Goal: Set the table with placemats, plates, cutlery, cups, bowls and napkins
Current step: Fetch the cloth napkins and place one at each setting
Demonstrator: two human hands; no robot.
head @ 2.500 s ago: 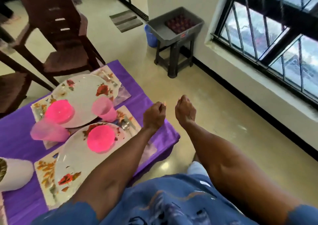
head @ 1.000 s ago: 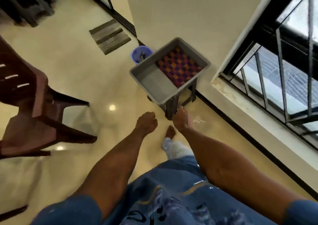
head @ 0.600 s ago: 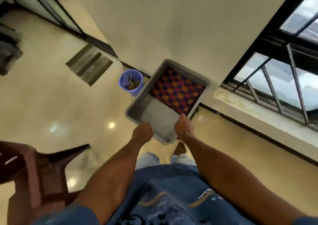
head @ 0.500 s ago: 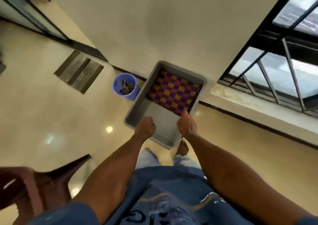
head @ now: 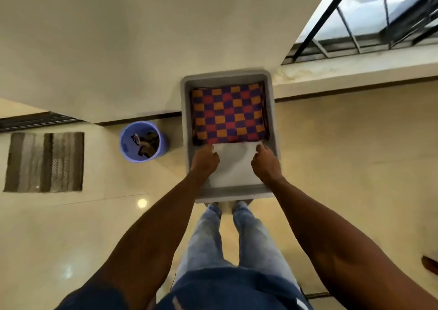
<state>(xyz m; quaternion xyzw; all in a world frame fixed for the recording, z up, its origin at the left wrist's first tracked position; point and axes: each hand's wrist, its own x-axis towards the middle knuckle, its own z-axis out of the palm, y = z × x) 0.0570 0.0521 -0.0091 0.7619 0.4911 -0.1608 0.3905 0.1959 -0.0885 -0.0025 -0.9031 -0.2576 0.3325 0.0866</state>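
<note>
A grey plastic bin (head: 185, 110) stands right below me, against the wall. A folded cloth checkered in orange, red and purple (head: 228, 114) fills its far half. A white napkin (head: 234, 165) lies flat in the near half. Both of my hands reach into the bin. My left hand (head: 205, 159) has its fingers curled at the napkin's far left corner. My right hand (head: 266, 165) pinches the far right corner. The set table is out of view.
A blue bucket (head: 142, 141) with scraps inside stands on the floor left of the bin. A striped brown floor mat (head: 45, 161) lies further left. A barred window (head: 369, 13) and its sill are at the upper right. My legs are close to the bin's near edge.
I turned from the purple table and walked to the bin. My hands went from hovering in front of me, down into the bin and onto the white napkin's corners.
</note>
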